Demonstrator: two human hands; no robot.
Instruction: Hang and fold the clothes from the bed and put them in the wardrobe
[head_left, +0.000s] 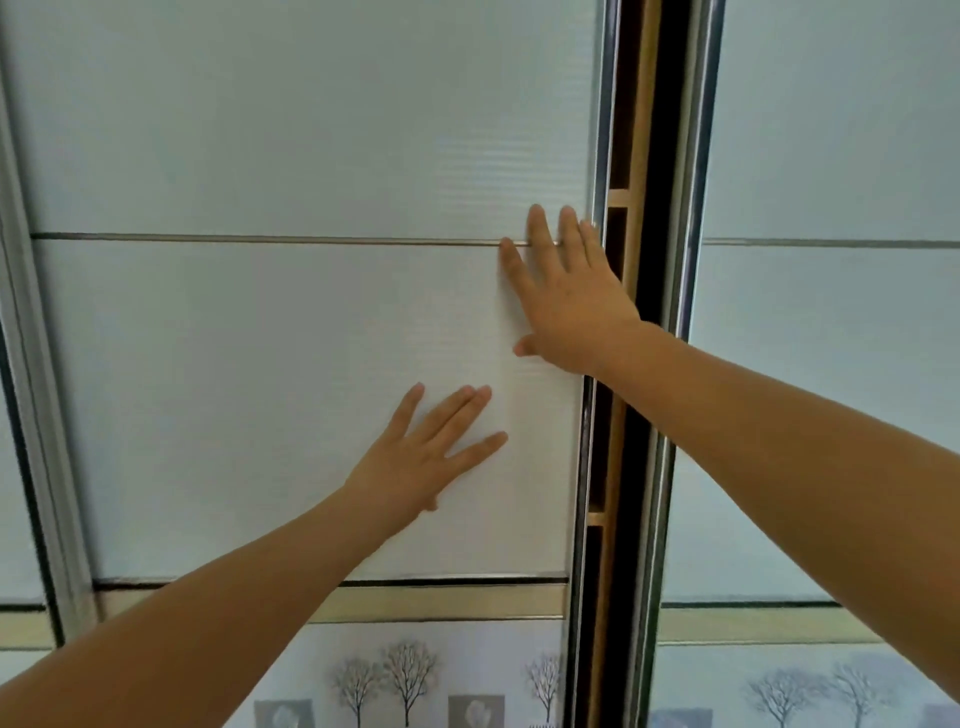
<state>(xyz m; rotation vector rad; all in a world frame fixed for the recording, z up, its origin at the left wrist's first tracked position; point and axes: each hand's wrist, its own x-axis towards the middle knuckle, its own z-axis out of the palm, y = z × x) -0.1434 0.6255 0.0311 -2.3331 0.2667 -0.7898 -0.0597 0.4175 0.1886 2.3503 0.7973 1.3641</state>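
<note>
Right hand (566, 296) lies flat on the wardrobe door (260, 364), fingers straight and spread, holding nothing, just left of the door gap (641, 260), fingertips across the thin metal strip (260, 239); left hand (431, 452) also flat, fingers straight, gripping nothing, lower and further left of the gap. Both palms press the panel, likely because no handle shows and friction has to slide it; gap is narrow, wooden shelf edges (618, 197) show inside it; second door (831, 364) right of the gap; tree-print band (405, 670) low, left of the gap. Clothes and bed not in view; step judged: sliding the door, direction cannot be told.
</note>
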